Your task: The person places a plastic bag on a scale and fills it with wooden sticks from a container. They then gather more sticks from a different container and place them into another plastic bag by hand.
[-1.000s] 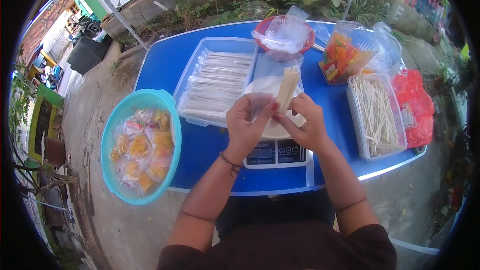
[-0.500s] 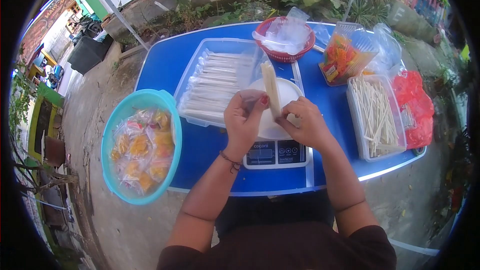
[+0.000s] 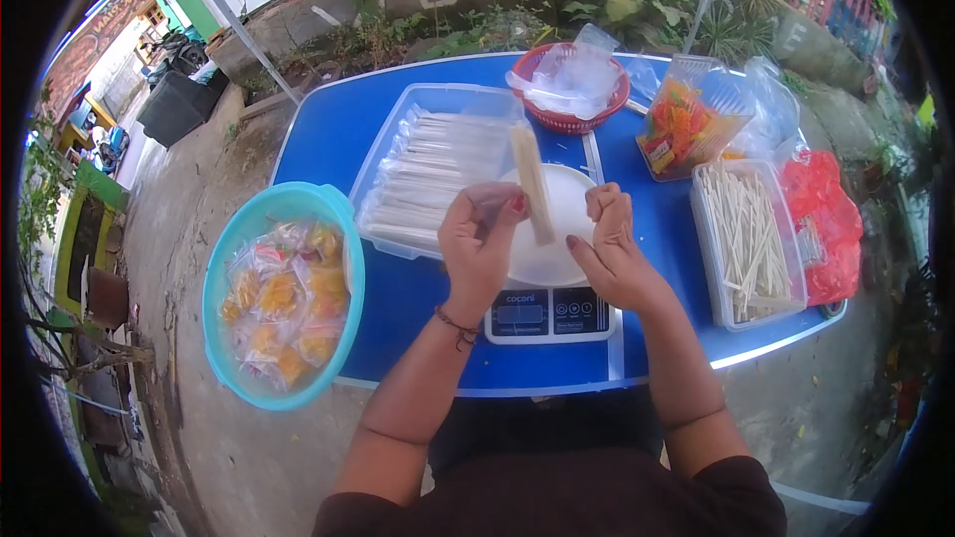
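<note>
My left hand (image 3: 484,229) grips a bundle of pale sticks (image 3: 532,179), which stands tilted above the round white bowl (image 3: 569,204). The bowl rests on a digital scale (image 3: 552,315). To the right of the bundle is my right hand (image 3: 619,251), apart from it, with fingers curled and thumb held out, and nothing visible between them. Behind my left hand, a clear tray (image 3: 398,119) holds wrapped stick packs (image 3: 423,169).
A turquoise basin (image 3: 211,308) of bagged orange food is at the left. A red basket (image 3: 569,123) with plastic bags, a container of orange packets (image 3: 686,124), a box of loose sticks (image 3: 746,239) and a red bag (image 3: 831,229) are at the back and right.
My right hand has let go of the bundle's lower end and moved a little right. The bundle remains in my left hand.
</note>
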Motion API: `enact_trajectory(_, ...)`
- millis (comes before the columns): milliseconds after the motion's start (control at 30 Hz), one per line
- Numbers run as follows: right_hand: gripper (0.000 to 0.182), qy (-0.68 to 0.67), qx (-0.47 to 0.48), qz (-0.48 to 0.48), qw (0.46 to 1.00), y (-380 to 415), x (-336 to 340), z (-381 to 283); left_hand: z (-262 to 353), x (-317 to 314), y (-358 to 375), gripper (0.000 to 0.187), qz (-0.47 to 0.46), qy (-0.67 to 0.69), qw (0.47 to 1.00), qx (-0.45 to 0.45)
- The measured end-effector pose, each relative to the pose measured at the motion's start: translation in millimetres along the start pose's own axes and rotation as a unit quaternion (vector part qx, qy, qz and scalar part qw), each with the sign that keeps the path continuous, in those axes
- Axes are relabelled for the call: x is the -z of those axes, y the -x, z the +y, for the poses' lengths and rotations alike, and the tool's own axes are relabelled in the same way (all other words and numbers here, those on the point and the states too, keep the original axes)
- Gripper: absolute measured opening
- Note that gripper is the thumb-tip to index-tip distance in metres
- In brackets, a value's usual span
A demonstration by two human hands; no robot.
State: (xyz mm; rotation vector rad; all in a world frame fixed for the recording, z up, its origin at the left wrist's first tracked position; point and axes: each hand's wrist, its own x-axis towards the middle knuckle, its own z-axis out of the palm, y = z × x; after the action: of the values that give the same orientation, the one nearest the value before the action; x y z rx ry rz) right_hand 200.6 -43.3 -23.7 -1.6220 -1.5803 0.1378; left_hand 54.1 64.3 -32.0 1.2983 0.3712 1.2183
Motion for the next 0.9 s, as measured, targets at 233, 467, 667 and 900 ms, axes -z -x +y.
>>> enact_trajectory(233, 0.019, -0.134, 0.023, 0.007, 0.991, -6, 6, -2, -1, -2, 5, 0.019, -0.038, -0.045, 0.998, 0.012)
enact_trajectory(467, 0.027, -0.116, 0.016, 0.105, 0.988, -7, -5, -5, -2, -4, 6, 0.022, -0.063, -0.051, 0.996, 0.031)
enact_trajectory(667, 0.025, -0.052, 0.059, 0.12, 0.99, -7, -6, -4, -2, -2, 6, 0.025, -0.081, -0.062, 0.994, 0.038)
enact_trajectory(900, 0.018, -0.05, 0.075, 0.158, 0.983, -8, -6, -4, -1, 0, 6, 0.025, -0.082, -0.069, 0.994, 0.035)
